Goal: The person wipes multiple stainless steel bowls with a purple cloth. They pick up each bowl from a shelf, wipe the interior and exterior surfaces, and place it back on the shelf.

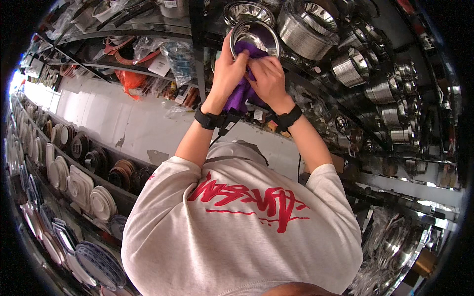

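Note:
A shiny stainless steel bowl (255, 33) is held up at the shelf's front, its inside facing me. My left hand (230, 72) grips its left rim, with the thumb over a purple cloth (237, 97). The cloth's upper part lies inside the bowl, and the rest hangs down between my wrists. My right hand (268, 79) clasps the cloth at the bowl's lower right rim, its fingers bent and partly hiding it. Just behind the bowl rests a wide-rimmed steel basin (249, 14). To the right stands a tall stack of nested steel bowls (307, 31).
More stacked steel bowls (350, 66) fill the shelves on the right. Plastic-wrapped goods (177, 61) and an orange bag (130, 81) sit on the left shelf. Racks of plates (102, 203) line the lower left, across the pale floor (148, 122). Black bands circle both wrists.

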`<state>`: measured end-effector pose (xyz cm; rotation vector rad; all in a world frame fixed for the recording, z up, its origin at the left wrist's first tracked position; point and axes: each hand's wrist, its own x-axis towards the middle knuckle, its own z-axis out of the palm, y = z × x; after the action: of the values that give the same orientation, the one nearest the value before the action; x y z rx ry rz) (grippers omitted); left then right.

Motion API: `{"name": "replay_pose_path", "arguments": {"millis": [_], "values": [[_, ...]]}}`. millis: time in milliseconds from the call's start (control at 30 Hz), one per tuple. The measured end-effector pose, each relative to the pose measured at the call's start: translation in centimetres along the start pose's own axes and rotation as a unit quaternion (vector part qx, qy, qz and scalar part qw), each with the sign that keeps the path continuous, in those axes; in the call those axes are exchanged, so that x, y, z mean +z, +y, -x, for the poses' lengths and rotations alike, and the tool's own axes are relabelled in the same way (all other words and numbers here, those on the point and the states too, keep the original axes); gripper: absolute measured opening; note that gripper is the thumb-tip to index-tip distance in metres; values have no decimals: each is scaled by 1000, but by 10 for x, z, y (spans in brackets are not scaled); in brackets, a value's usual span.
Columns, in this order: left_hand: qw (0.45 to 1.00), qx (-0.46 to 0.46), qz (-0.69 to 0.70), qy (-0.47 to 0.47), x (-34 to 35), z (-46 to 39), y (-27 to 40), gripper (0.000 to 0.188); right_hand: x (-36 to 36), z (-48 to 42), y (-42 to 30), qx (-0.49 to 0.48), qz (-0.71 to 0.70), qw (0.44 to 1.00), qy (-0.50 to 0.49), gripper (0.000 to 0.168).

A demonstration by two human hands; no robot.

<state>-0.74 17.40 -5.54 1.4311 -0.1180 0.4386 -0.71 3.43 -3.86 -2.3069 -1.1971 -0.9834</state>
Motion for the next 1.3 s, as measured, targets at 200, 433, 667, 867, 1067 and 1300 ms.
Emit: {"name": "replay_pose_path", "arguments": {"millis": [200, 433, 667, 867, 1067, 1300], "values": [[986, -79, 120, -78, -31, -12, 35, 46, -20, -3, 25, -158, 36, 986, -22, 27], [971, -146, 189, 18, -1, 2, 31, 64, -10, -19, 18, -119, 21, 992, 43, 20], [952, -208, 171, -146, -56, -18, 33, 55, -19, -14, 42, -255, -15, 967, 26, 32], [927, -218, 293, -86, -45, -20, 20, 70, -15, -29, 12, -132, -22, 988, 74, 43], [941, -197, 276, -23, -29, -14, 16, 59, -8, -30, 6, -87, 41, 995, 33, 42], [914, -218, 298, -166, -63, -26, 28, 61, -26, -32, 13, -159, -97, 982, 25, 41]]}}
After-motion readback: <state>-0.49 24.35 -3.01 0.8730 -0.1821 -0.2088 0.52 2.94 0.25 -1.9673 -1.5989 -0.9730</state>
